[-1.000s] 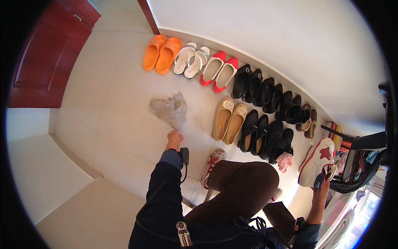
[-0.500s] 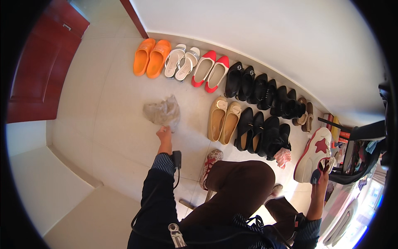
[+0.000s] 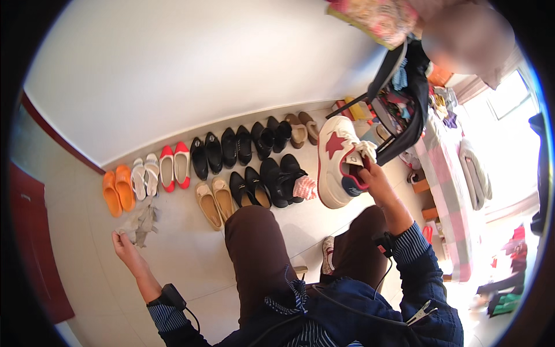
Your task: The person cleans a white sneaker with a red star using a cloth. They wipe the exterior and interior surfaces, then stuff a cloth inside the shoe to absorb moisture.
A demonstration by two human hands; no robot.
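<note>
A crumpled beige-grey cloth (image 3: pixel 140 225) hangs from my left hand (image 3: pixel 124 247), which is closed on its edge out to the left, above the floor. On the right, my right hand (image 3: pixel 378 184) grips a white sneaker (image 3: pixel 334 173) with a red star and red trim by its heel and opening. The sneaker's toe points away from me, and its side faces left. White laces (image 3: pixel 366 151) lie near my fingers. Below the sneaker's left edge, a pink-and-white cloth (image 3: pixel 304 188) rests beside black shoes (image 3: pixel 280 179) in the nearer row.
Along the wall stand orange slippers (image 3: pixel 118 191), white sandals (image 3: pixel 145 176), red-tipped flats (image 3: pixel 174 166), several black shoes (image 3: pixel 236 144) and brown slippers (image 3: pixel 302 128). Tan flats (image 3: pixel 214 202) are in the nearer row. A black-framed rack (image 3: pixel 404 115) and a bed with checked cloth (image 3: pixel 445 191) stand to the right.
My view has swung toward the right. The right hand holds the sneaker nearer the middle of the view, its opening now facing me more. My left hand still holds the cloth, farther out left.
</note>
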